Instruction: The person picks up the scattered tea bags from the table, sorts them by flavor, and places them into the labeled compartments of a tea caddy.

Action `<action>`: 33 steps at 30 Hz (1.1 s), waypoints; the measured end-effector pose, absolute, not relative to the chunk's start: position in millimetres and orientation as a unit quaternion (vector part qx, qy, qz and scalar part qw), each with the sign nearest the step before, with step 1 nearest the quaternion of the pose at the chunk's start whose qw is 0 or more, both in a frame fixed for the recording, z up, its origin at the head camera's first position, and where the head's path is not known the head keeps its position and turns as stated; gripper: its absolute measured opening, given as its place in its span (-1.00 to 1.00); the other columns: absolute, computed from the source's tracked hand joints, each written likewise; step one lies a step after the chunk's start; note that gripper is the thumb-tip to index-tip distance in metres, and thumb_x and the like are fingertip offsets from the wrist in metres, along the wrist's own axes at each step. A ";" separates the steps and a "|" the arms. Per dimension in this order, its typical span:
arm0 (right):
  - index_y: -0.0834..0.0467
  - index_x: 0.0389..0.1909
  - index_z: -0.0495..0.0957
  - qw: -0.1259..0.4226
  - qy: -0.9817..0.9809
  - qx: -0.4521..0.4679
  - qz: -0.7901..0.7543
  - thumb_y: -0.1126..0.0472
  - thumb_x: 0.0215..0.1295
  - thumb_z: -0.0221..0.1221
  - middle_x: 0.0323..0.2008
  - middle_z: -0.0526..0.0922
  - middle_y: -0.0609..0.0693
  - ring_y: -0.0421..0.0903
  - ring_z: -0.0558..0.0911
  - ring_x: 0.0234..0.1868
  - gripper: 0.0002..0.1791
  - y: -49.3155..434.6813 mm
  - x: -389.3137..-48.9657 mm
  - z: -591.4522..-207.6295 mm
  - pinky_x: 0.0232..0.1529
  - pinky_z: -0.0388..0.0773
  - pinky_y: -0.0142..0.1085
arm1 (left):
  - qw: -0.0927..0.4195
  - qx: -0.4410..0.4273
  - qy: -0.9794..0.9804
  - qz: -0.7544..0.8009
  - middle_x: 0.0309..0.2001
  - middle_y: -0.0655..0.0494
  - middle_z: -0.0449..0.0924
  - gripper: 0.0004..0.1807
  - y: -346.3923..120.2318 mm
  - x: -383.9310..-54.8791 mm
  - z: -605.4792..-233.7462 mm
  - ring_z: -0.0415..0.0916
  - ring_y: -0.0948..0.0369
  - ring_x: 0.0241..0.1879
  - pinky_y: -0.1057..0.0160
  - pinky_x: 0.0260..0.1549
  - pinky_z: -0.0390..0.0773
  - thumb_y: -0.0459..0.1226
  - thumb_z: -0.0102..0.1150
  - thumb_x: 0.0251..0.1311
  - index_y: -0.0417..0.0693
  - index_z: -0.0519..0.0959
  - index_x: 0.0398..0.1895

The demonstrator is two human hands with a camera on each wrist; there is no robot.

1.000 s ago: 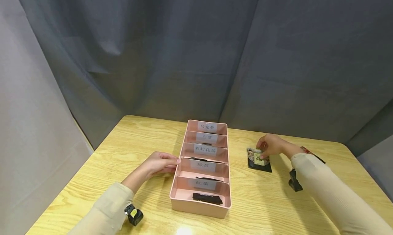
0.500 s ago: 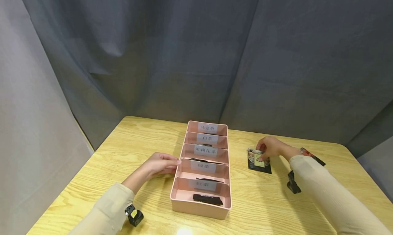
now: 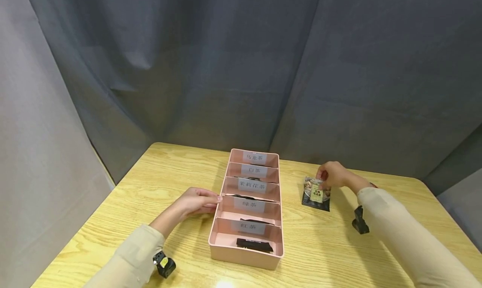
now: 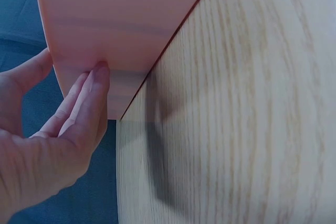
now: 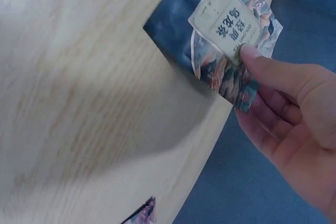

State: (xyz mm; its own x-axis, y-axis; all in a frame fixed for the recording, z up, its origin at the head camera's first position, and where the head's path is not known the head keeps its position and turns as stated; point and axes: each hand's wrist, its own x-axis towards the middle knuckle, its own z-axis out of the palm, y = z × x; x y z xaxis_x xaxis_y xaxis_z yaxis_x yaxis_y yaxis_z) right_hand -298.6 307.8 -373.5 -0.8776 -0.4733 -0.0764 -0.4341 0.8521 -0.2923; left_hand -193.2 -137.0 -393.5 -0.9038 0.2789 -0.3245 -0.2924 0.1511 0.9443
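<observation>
My right hand point(image 3: 333, 174) pinches a tea sachet point(image 3: 315, 202) by its upper edge, to the right of the box. In the right wrist view, this dark sachet point(image 5: 173, 24) has a pale label with Chinese characters and "OOLONG"; the thumb lies on its front. My left hand point(image 3: 197, 201) holds the left wall of a long pink divided box point(image 3: 246, 259). The left wrist view has several fingers of that hand point(image 4: 68, 124) against the outer wall, and another digit at the rim, its tip hidden. Paper labels with Chinese characters mark the compartments.
Black sachets lie in the compartments, one plainly in the nearest point(image 3: 254, 245). Another sachet point(image 5: 142, 214) lies on the wooden table point(image 3: 316, 254), mostly behind my right wrist in the head view. Grey curtains point(image 3: 226, 70) hang behind the table.
The right hand has taken hold of the oolong sachet and tilted its upper edge up off the table, shifting slightly left. My left hand keeps its place on the box.
</observation>
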 end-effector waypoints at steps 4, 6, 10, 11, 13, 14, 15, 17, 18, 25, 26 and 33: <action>0.23 -0.45 0.61 0.076 0.957 -0.237 -0.147 0.28 -0.02 0.42 -0.52 0.62 -0.01 -0.23 0.45 -0.49 -0.83 309.4 -298.5 -367.6 -0.48 0.43 -0.42 | 0.218 -0.005 0.727 0.651 -0.13 -0.12 0.72 -0.64 -136.9 -192.7 -393.9 0.70 0.17 -0.17 0.10 0.06 0.65 -0.30 0.24 0.20 -0.43 0.55 -0.04; 0.24 -0.45 0.61 0.081 0.955 -0.238 -0.156 0.29 0.00 0.41 -0.53 0.62 0.00 -0.25 0.45 -0.50 -0.84 309.8 -297.8 -363.6 -0.49 0.43 -0.43 | 0.218 -0.006 0.727 0.651 -0.13 -0.13 0.72 -0.63 -136.7 -192.7 -394.0 0.70 0.18 -0.17 0.10 0.06 0.66 -0.30 0.24 0.19 -0.43 0.54 -0.03; 0.26 -0.42 0.62 0.097 0.951 -0.236 -0.176 0.32 0.03 0.39 -0.51 0.64 0.02 -0.27 0.46 -0.50 -0.85 309.0 -296.1 -354.0 -0.49 0.44 -0.46 | 0.217 -0.006 0.726 0.653 -0.17 -0.08 0.73 -0.62 -136.3 -192.6 -395.0 0.70 0.20 -0.20 0.11 0.04 0.67 -0.30 0.25 0.19 -0.45 0.53 -0.03; 0.27 -0.41 0.62 0.099 0.949 -0.237 -0.180 0.33 0.03 0.39 -0.51 0.65 0.02 -0.28 0.46 -0.49 -0.86 308.2 -295.5 -351.1 -0.49 0.44 -0.46 | 0.217 -0.006 0.725 0.653 -0.18 -0.06 0.73 -0.62 -136.3 -192.5 -395.1 0.69 0.21 -0.21 0.12 0.04 0.67 -0.30 0.25 0.19 -0.45 0.53 -0.03; 0.28 -0.40 0.63 0.103 0.947 -0.239 -0.187 0.35 0.04 0.37 -0.51 0.66 0.04 -0.27 0.49 -0.50 -0.87 306.5 -295.0 -345.2 -0.49 0.45 -0.47 | 0.216 -0.006 0.725 0.654 -0.20 -0.03 0.74 -0.62 -136.3 -192.3 -395.1 0.70 0.21 -0.21 0.11 0.03 0.67 -0.31 0.25 0.19 -0.45 0.53 -0.02; 0.28 -0.40 0.63 0.104 0.947 -0.240 -0.187 0.35 0.04 0.37 -0.51 0.67 0.03 -0.27 0.50 -0.50 -0.87 305.6 -295.0 -342.2 -0.50 0.45 -0.47 | 0.215 -0.006 0.725 0.654 -0.20 -0.02 0.74 -0.61 -136.3 -192.1 -395.0 0.70 0.21 -0.21 0.11 0.04 0.67 -0.31 0.24 0.19 -0.45 0.52 -0.02; 0.28 -0.39 0.64 0.104 0.946 -0.243 -0.187 0.35 0.04 0.36 -0.51 0.68 0.04 -0.26 0.51 -0.50 -0.88 304.6 -294.9 -339.0 -0.50 0.45 -0.47 | 0.215 -0.007 0.724 0.656 -0.20 -0.03 0.74 -0.61 -136.3 -191.9 -394.8 0.70 0.20 -0.21 0.11 0.04 0.67 -0.31 0.24 0.19 -0.45 0.52 -0.02; 0.27 -0.39 0.65 0.101 0.946 -0.247 -0.185 0.36 0.05 0.35 -0.51 0.70 0.04 -0.26 0.53 -0.51 -0.90 302.7 -295.2 -332.6 -0.50 0.46 -0.47 | 0.213 -0.008 0.724 0.657 -0.19 -0.05 0.74 -0.61 -136.0 -191.2 -394.2 0.70 0.19 -0.20 0.11 0.04 0.67 -0.31 0.24 0.19 -0.46 0.51 -0.01; 0.27 -0.39 0.65 0.099 0.946 -0.248 -0.184 0.36 0.06 0.35 -0.51 0.70 0.04 -0.26 0.54 -0.51 -0.91 301.6 -295.4 -329.3 -0.50 0.47 -0.47 | 0.213 -0.009 0.724 0.657 -0.18 -0.06 0.74 -0.60 -135.8 -190.9 -393.8 0.70 0.19 -0.20 0.11 0.04 0.67 -0.31 0.24 0.19 -0.46 0.51 0.00; 0.24 -0.38 0.66 0.086 0.950 -0.251 -0.166 0.33 0.08 0.34 -0.50 0.70 0.01 -0.27 0.54 -0.50 -0.91 290.6 -300.5 -309.5 -0.46 0.49 -0.45 | 0.211 -0.017 0.730 0.650 -0.16 -0.07 0.73 -0.61 -135.3 -191.4 -393.7 0.70 0.20 -0.20 0.11 0.04 0.67 -0.29 0.26 0.19 -0.43 0.53 -0.01; 0.24 -0.38 0.66 0.084 0.951 -0.249 -0.164 0.33 0.09 0.34 -0.50 0.70 0.01 -0.26 0.54 -0.51 -0.91 288.8 -301.7 -306.9 -0.46 0.49 -0.44 | 0.211 -0.017 0.730 0.650 -0.17 -0.07 0.73 -0.61 -135.2 -191.4 -393.7 0.70 0.20 -0.19 0.10 0.04 0.67 -0.29 0.25 0.19 -0.43 0.53 -0.02; 0.22 -0.38 0.65 0.068 0.954 -0.248 -0.152 0.32 0.11 0.33 -0.49 0.68 0.02 -0.23 0.54 -0.49 -0.93 270.9 -308.6 -284.5 -0.44 0.51 -0.39 | 0.212 -0.011 0.726 0.654 -0.19 -0.03 0.74 -0.65 -135.1 -191.4 -392.4 0.70 0.20 -0.20 0.11 0.04 0.67 -0.30 0.24 0.19 -0.41 0.55 -0.04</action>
